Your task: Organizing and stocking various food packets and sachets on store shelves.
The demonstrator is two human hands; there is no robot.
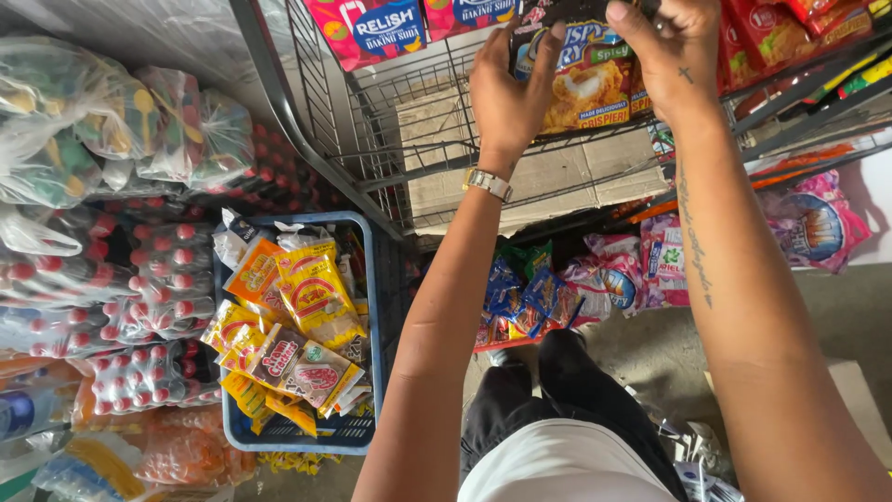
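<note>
Left hand [506, 93]: raised to the far wire shelf [390, 121], fingers closed on the left edge of a dark breading-mix packet [585, 88]; gold wristwatch [488, 183] on the wrist.
Right hand [674, 51]: clamped on the same packet's top right corner; forearm tattooed.
Packet: upright, held between both hands at the shelf front, above flattened cardboard [548, 177].
Pink boxes [372, 28]: far left on the shelf.
Blue plastic basket [376, 307]: near left on the floor, filled with yellow sachets [316, 293].
Wrapped bottle packs [139, 307]: stacked left of the basket.
Pink and blue snack bags [595, 279]: lying below the shelf.
</note>
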